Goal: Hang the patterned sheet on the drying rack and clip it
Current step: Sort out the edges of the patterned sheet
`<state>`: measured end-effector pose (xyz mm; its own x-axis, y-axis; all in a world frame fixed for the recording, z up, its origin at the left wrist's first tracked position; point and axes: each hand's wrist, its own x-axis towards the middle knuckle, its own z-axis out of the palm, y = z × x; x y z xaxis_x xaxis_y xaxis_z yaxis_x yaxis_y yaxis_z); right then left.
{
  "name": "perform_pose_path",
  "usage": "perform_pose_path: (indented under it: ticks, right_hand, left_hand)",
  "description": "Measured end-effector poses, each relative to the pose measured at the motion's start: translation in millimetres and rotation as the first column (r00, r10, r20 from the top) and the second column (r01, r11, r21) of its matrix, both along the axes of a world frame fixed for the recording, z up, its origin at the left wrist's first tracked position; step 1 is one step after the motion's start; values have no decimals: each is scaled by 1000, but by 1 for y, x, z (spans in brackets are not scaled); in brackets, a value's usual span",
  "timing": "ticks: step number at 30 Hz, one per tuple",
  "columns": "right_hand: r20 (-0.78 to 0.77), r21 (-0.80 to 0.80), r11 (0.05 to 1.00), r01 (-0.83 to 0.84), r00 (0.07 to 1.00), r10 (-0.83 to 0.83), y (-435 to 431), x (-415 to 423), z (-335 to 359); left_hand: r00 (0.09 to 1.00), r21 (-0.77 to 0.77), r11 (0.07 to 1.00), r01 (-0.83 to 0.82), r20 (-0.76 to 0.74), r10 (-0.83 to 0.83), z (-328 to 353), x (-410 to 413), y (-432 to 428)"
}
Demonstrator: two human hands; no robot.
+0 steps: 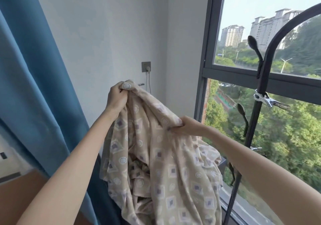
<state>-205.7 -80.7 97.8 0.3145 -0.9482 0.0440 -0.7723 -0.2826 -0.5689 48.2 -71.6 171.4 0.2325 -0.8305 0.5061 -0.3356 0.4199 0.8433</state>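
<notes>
The patterned sheet (pixel 161 164) is beige with small square and round motifs and hangs bunched in front of me. My left hand (pixel 116 97) grips its top edge, held high. Lower and to the right, my right hand (pixel 188 125) grips another part of that edge. The black metal drying rack (pixel 264 78) stands at the right by the window, with a curved top bar and hook arms. A silver clip (pixel 268 100) is clamped on its upright post. The sheet does not touch the rack.
A blue curtain (pixel 34 85) hangs along the left. A white wall with a socket and plugged cable (pixel 146 67) is behind the sheet. The dark-framed window (pixel 208 65) fills the right side, with trees and buildings outside.
</notes>
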Motion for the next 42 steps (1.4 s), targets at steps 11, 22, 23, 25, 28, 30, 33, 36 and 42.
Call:
perform_pose_path:
  ticks: [11,22,23,25,28,30,33,36,42]
  right_hand:
    - [-3,-886,450,113,969,-248,33,2,143]
    - [-413,-840,443,-315,899,-144,34,-4,90]
    - [-413,-847,421,-326,901,-134,35,-6,87]
    - [-425,-853,387,-350,897,-124,37,-10,82]
    - [-393,-873,358,-330,912,-119,36,-13,75]
    - [-263,-913,347,-216,960,-94,38,-12,74]
    - [-98,-954,290,-76,993,-63,43,-10,74]
    - [-66,-969,241,-50,996,-56,49,-10,70]
    - [-20,-821,571,18,998,-60,54,-14,72]
  left_hand:
    - [891,198,935,-295,409,195,-10,18,1]
    - [973,-135,990,49,228,-17,56,6,59]
    - [981,-222,975,-17,184,59,61,8,61]
    - [979,-321,940,-111,129,159,73,10,66]
    - [922,-274,961,-23,366,126,85,-6,69]
    - [766,-79,994,71,643,-3,81,-30,68]
    - [525,41,999,33,849,-53,53,-62,61]
    - [469,96,994,45,877,-106,27,-78,52]
    - [543,-117,992,-42,831,120,8,-80,36]
